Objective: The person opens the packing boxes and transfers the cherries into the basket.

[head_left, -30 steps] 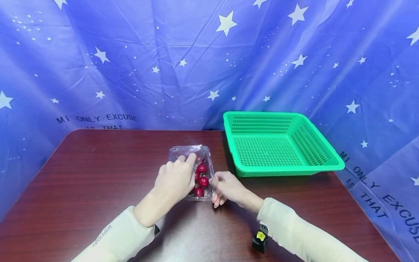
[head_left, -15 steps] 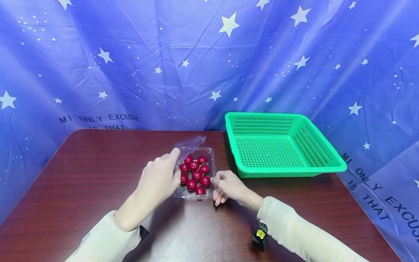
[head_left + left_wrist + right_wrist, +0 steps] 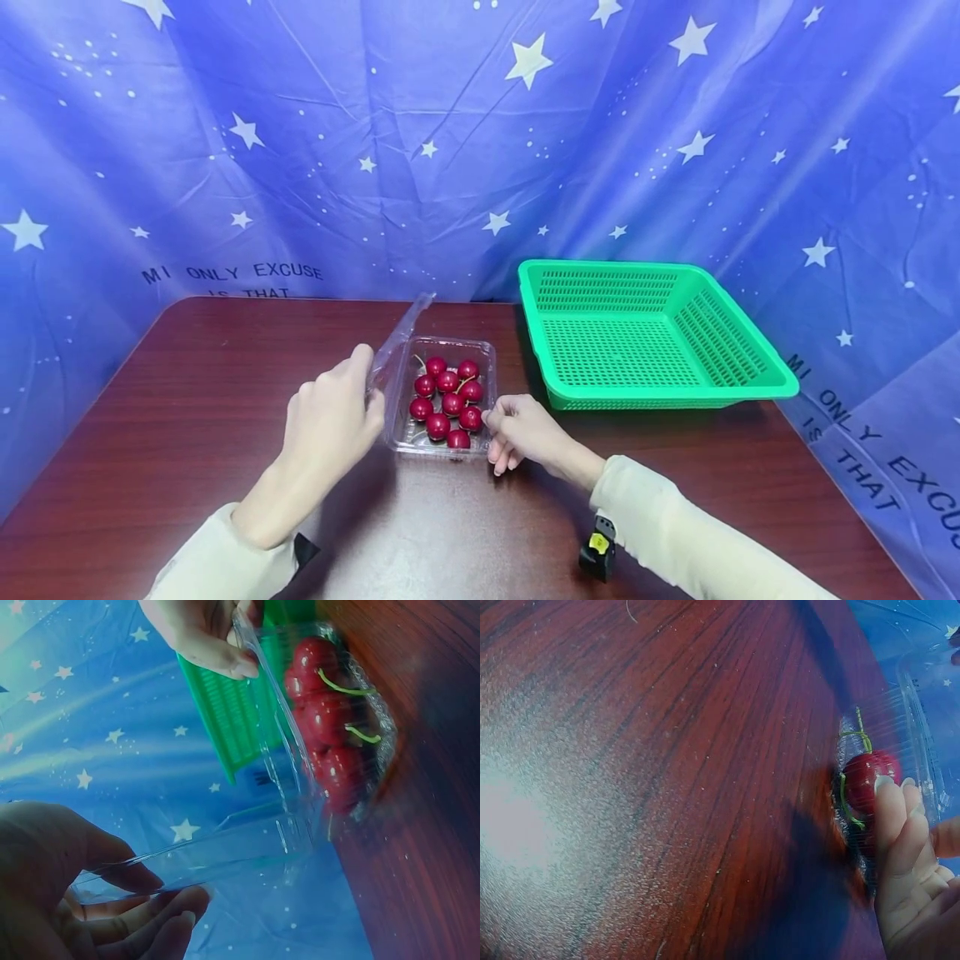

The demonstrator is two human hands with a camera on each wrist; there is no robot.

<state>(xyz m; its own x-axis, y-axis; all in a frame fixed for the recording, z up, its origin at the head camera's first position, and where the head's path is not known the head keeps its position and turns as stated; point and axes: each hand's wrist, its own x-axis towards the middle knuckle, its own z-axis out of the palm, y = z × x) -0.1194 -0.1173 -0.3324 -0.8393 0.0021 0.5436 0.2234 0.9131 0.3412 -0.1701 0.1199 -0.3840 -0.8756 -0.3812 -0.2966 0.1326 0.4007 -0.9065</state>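
Observation:
A clear plastic box (image 3: 480,343) holds several red cherries (image 3: 453,404), some with green stems. Its hinged lid (image 3: 401,337) stands raised along the left side. My left hand (image 3: 326,421) pinches the lid's free edge between thumb and fingers, plain in the left wrist view where the lid (image 3: 217,855) spans from hand to box. At the box's near right corner, my right hand (image 3: 528,433) grips the rim. The right wrist view has these fingers (image 3: 900,840) against the box wall, with a cherry (image 3: 870,776) seen through the plastic.
A green plastic basket (image 3: 667,389) sits at the back right of the dark red wooden table (image 3: 225,375), just right of the box. Behind the table hangs a blue curtain (image 3: 420,208) printed with white stars.
My left hand has moved left and swung the lid up and open, so the cherries are uncovered. My right hand has kept its place at the box corner.

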